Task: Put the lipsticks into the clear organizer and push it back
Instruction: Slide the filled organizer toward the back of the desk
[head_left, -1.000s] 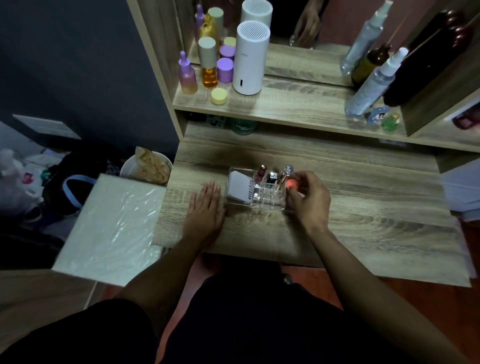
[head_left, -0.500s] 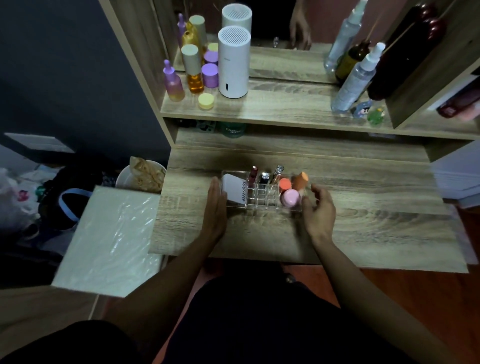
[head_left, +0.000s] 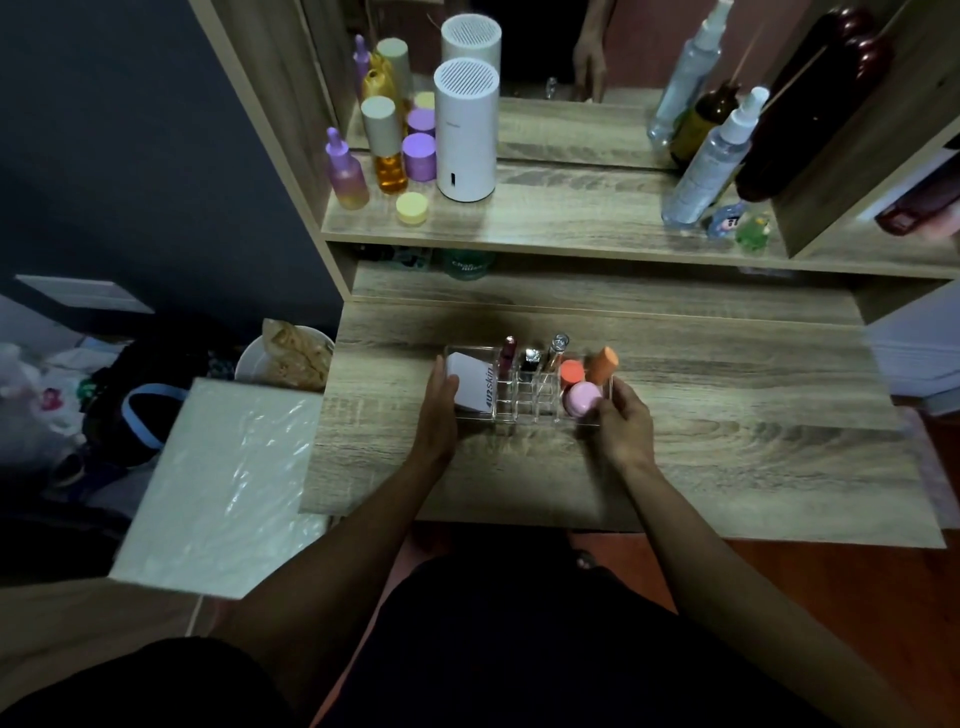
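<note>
Holding the clear organizer (head_left: 524, 387) from both ends, near the middle of the table (head_left: 727, 415). Left hand (head_left: 439, 410) flat and open against the organizer's left end, by the white box (head_left: 472, 389) inside. Right hand (head_left: 621, 423) curled at the organizer's right front corner, fingers touching it next to the pink sponge (head_left: 583, 399); hard to tell if really squeezing. Lipsticks (head_left: 507, 353) standing up in the small slots at the back of the organizer, so looks like that part is done. Orange sponges (head_left: 587, 366) on the organizer's right side. Long side of the organizer running left to right, straight between both hands. Both hands on the near side, shelf (head_left: 545, 228) beyond the organizer's far side. Next move likely a push away, toward the shelf, both hands equally close. Pushing evenly needed, or the organizer could turn.
</note>
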